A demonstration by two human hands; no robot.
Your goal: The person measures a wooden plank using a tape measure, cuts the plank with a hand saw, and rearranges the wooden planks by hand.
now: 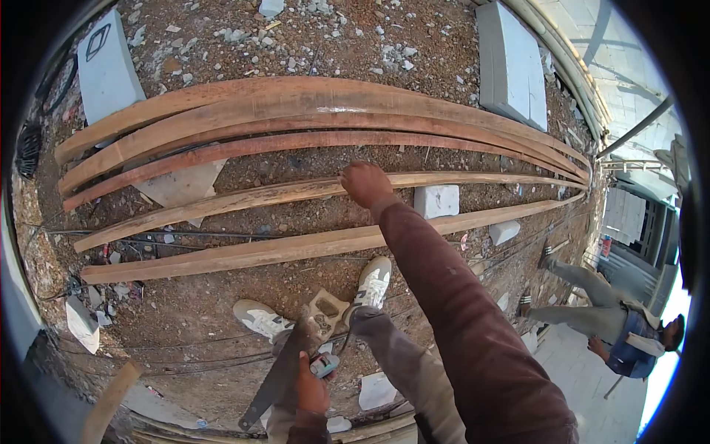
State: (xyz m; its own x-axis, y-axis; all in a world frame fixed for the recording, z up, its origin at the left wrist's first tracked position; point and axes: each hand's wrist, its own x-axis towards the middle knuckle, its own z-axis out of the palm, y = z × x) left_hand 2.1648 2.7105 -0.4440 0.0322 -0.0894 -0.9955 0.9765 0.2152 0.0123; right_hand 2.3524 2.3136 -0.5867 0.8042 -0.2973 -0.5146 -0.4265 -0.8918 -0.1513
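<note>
My right hand reaches forward to a narrow wooden beam, its fingers closed over the beam's middle; the fingertips are partly hidden. Low in the view, my left hand is closed around a handsaw, thumb against the dark blade. The saw's pale handle points up between my shoes, and the blade slants down to the left. A small teal and grey thing, perhaps a tape measure, is also in that hand. Nearer my feet lies another long beam.
Beyond my right hand, several more long beams lie side by side. Pale blocks and a white block sit on rubble-strewn soil. Cables run along the ground near my shoes. At the right, another person walks.
</note>
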